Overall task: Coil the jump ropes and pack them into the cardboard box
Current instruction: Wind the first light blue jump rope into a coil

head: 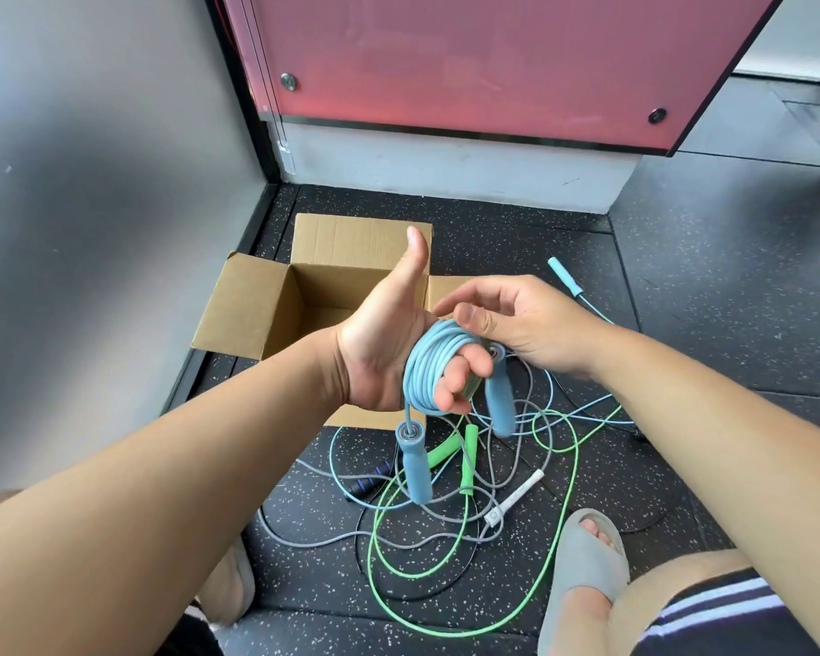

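A blue jump rope (424, 366) is wound in several loops around the fingers of my left hand (389, 343), whose thumb points up. Its two blue foam handles hang down: one blue handle (415, 466) below the coil, the other blue handle (499, 404) to the right. My right hand (507, 319) pinches the top of the coil near that second handle. Behind my hands an open cardboard box (266, 305) stands on the floor; I see nothing in the visible part of its inside. A green rope (465, 461), grey and light-blue ropes lie tangled on the floor below.
A white-handled rope (517, 499), a black-and-blue handle (370, 480) and a teal handle (565, 277) lie on the speckled black floor mat. A grey wall runs along the left and a red panel stands behind the box. My feet in grey slippers (583, 575) are at the bottom.
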